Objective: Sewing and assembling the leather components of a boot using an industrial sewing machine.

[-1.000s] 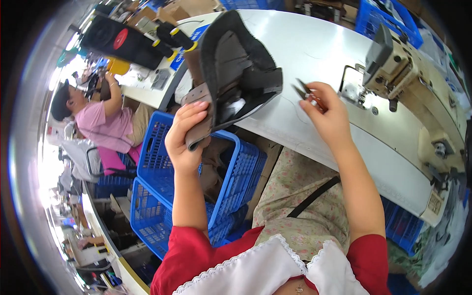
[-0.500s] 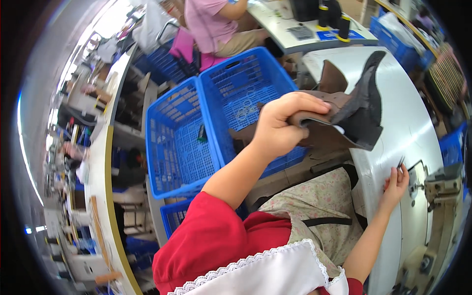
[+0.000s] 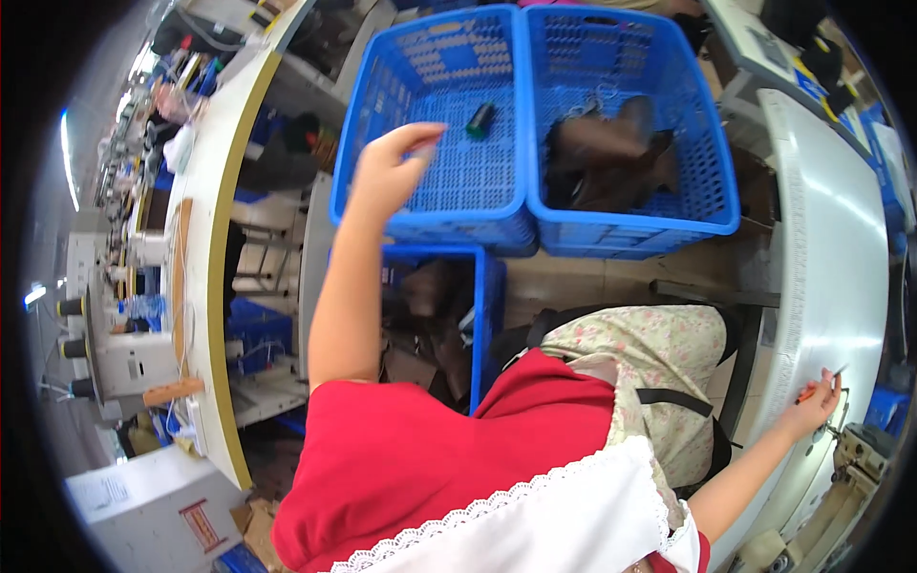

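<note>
My left hand is raised over the left blue crate, fingers stretched out and nothing in them. Inside that crate lies a small dark green spool-like object. Dark brown leather-like pieces lie in a heap in the right blue crate. On the right, my right hand is closed around a small pointed tool with an orange part, just above the pale worktable. Most of that tool is hidden by my fingers.
A sewing machine stands by my right hand. Below the crates, another blue crate holds more brown pieces. A long white table with a yellow edge runs along the left, near a white box.
My left hand has let go of the brown piece, which now appears to lie in the right crate, and has moved left. The view has shifted. My right hand still holds the small tool.
</note>
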A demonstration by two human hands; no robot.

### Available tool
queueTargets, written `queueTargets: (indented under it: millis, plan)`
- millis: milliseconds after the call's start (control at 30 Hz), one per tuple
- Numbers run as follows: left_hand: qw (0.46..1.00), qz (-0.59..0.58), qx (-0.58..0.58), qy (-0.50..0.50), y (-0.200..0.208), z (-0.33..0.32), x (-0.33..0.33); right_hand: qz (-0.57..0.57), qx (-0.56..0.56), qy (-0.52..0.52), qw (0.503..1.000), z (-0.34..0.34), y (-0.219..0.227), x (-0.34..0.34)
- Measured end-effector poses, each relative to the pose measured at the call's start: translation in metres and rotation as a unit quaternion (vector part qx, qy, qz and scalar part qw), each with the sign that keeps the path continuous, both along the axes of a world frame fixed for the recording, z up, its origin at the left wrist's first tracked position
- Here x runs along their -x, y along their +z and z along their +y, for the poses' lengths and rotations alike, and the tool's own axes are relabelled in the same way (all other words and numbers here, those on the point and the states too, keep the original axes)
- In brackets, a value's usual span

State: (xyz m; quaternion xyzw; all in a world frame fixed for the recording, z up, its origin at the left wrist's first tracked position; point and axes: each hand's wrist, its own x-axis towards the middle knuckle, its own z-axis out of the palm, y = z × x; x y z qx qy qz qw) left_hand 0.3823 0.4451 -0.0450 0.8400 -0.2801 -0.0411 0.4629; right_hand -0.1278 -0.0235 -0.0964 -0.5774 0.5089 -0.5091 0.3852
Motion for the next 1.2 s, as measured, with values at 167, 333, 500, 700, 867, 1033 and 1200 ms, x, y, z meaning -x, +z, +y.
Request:
queueTargets:
  millis: [167,333,500,700,867,1033,1200]
  plan:
    - [0.934,0.165,-0.241,0.203,-0.181,0.223,0.007,0.046,0.036,0.001,0.998,-0.02,-0.003,-0.006]
    - [0.881,0.276,-0.313,0.223,-0.336,0.242,0.069,0.109,-0.015,-0.011,0.994,-0.05,-0.005,0.007]
    - [0.713,0.389,-0.281,0.511,-0.385,0.19,0.071,0.16,0.022,-0.021,0.987,-0.004,0.03,-0.003]
    - [0.727,0.474,-0.335,0.367,-0.435,0.237,0.025,0.192,0.033,-0.01,0.981,0.013,0.056,0.011]
    - [0.689,0.295,-0.565,0.347,-0.434,0.354,0.032,0.187,0.012,0.037,0.982,0.026,0.02,-0.021]
    - [0.815,0.027,-0.159,0.556,-0.331,0.254,0.044,0.209,0.059,0.053,0.975,0.036,0.042,-0.029]
    - [0.794,-0.189,-0.233,0.528,-0.151,0.261,0.031,0.169,0.044,0.102,0.979,0.05,0.05,-0.054]
